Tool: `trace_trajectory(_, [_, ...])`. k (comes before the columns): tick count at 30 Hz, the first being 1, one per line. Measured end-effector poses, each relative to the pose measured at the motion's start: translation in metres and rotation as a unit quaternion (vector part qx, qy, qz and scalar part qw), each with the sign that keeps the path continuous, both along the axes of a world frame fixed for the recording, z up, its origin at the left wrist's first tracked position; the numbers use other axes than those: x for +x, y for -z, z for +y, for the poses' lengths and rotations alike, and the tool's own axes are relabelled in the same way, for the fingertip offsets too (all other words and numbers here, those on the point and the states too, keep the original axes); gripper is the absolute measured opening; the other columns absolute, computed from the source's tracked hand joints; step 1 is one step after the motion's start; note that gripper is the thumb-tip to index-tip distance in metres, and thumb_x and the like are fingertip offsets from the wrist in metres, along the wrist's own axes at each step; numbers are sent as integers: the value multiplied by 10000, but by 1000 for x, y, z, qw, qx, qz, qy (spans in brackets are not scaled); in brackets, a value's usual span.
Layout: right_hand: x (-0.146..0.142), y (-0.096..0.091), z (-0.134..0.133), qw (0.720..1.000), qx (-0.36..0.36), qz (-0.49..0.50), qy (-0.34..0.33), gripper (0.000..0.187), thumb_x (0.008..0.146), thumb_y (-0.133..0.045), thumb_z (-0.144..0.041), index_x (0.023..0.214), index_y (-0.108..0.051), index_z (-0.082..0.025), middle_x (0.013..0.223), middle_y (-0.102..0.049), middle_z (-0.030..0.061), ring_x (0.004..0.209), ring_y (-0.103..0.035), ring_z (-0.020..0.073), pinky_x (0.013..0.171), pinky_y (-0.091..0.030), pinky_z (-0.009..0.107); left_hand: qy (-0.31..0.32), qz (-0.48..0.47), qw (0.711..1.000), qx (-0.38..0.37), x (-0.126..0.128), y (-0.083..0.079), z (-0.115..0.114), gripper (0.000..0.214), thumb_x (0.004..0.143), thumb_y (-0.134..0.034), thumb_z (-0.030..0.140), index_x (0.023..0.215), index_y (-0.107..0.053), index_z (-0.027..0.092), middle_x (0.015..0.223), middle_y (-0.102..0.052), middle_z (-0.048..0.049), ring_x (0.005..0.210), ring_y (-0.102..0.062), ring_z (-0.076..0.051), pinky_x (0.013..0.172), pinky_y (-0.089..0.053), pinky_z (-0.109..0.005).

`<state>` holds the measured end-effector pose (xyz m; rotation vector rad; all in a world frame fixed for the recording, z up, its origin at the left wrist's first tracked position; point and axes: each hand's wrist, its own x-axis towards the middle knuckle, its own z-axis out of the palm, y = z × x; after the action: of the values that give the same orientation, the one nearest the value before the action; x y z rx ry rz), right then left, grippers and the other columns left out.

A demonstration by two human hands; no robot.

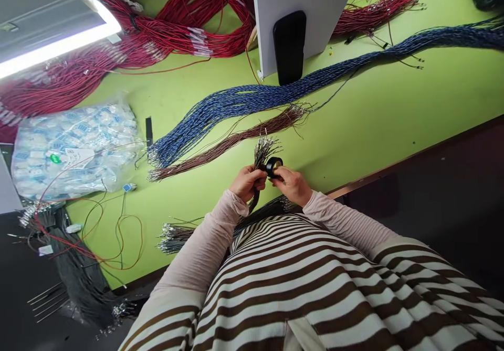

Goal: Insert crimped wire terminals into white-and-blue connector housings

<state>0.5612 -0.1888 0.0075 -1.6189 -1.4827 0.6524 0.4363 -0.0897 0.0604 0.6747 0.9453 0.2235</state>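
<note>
The left hand (247,183) grips a long bundle of thin dark wires (263,154), and the right hand (289,185) pinches a round black tape roll (274,167) against it.

This is a wire-harness workshop, set up around a long lime-green workbench (354,115) that carries loops of red wire bundles (177,28) along its far side and twisted blue wire bundles (252,96) across its middle. A clear plastic bag of small packaged parts (74,151) lies at the bench's left end, black wire bundles (82,272) lie just beyond its near left corner, and a roll of black electrical tape (274,167) is held just above its near half.
</note>
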Motion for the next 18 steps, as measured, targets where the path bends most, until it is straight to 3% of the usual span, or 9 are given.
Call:
trace_trajectory(15, [2,4,1,999,-7,-34,-3,100,865,-565,-206,947,-613,-175,948,-668,89,904,-640,177,779,-518,277,-7,18,999,27,2,-1,-3,257,541,-651,161,565,-396,176,418,-370,88,365,-261,-12,392,-201,-180])
trace_trajectory(18, [3,2,0,999,-20,-37,-1,117,870,-564,-212,967,-618,-175,975,-670,91,920,-641,177,785,-516,275,-13,25,999,39,2,-2,-5,219,546,-659,174,651,-467,167,436,-410,83,366,-295,-22,394,-230,-181])
